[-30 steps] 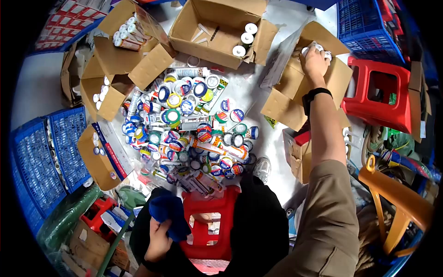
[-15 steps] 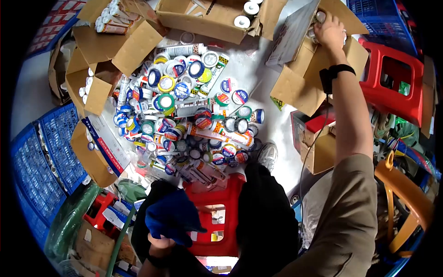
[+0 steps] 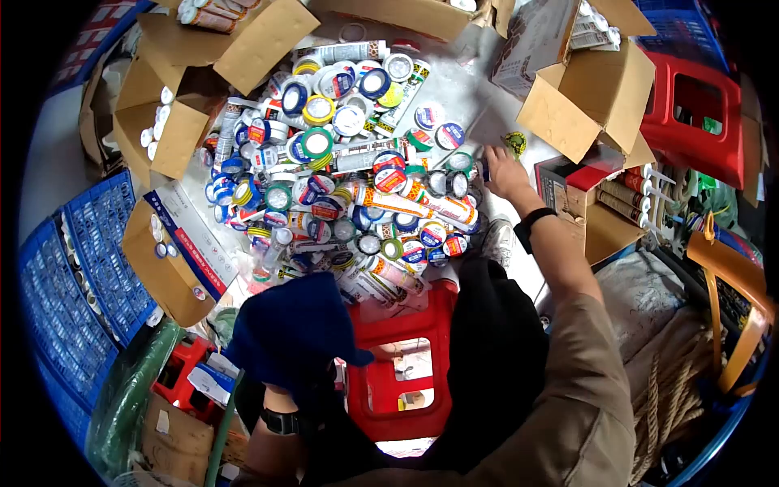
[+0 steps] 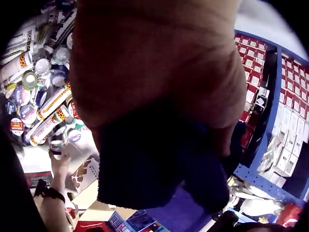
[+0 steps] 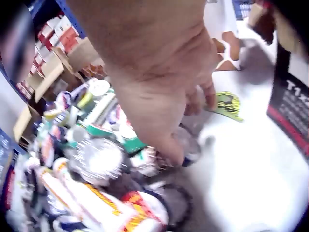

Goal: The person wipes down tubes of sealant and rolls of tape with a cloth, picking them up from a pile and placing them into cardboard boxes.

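At the right edge of a floor pile of tape rolls (image 3: 317,143) and printed sealant cartridges (image 3: 454,208), my right hand (image 3: 510,178) reaches down. Its thumb and fingers straddle a roll of tape (image 5: 191,145) with a dark blue side, thumb on the near side in the right wrist view. The fingers partly cover that roll. My left hand (image 3: 280,401) grips a bunched blue cloth (image 3: 292,329) above my lap; the cloth hides most of its fingers. In the left wrist view, the cloth (image 4: 140,164) hangs dark below the hand.
An upturned red stool (image 3: 442,341) stands between my legs. Cardboard boxes surround the pile: one at right (image 3: 604,97) with white cartridges, one at upper left (image 3: 182,65), one at left (image 3: 142,276). Blue crates (image 3: 101,243) stand far left. My shoe (image 3: 499,243) is beside the pile.
My right hand has left the cartridges in the upper right box and come down to the pile's right edge, at a tape roll. The blue cloth has shifted up beside the stool.
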